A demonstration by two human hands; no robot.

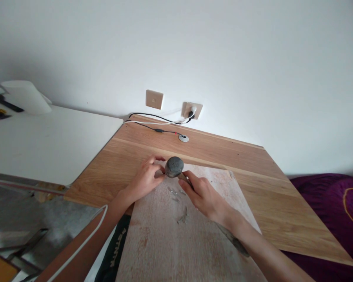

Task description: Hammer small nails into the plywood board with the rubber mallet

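Note:
My right hand (204, 194) is wrapped around the handle of a mallet, high up near its head. The mallet's round dark grey head (174, 166) is over the far end of a worn, whitish wooden board (153, 239). Its handle (233, 241) slants back under my right wrist, with the butt showing beyond. Beside the head, my left hand (148, 176) has its fingers curled in; their tips meet the head's left edge, and what they pinch is hidden. Several small, shiny, clear-looking pieces (176, 194) lie on the board below the mallet head.
The board rests on a wooden tabletop (282, 207) against a wall. Cables (159, 130) run to a wall socket (192, 110). At left stands a white table (61, 141) with a paper roll (28, 98) and dark tools. Purple fabric (326, 199) is at right.

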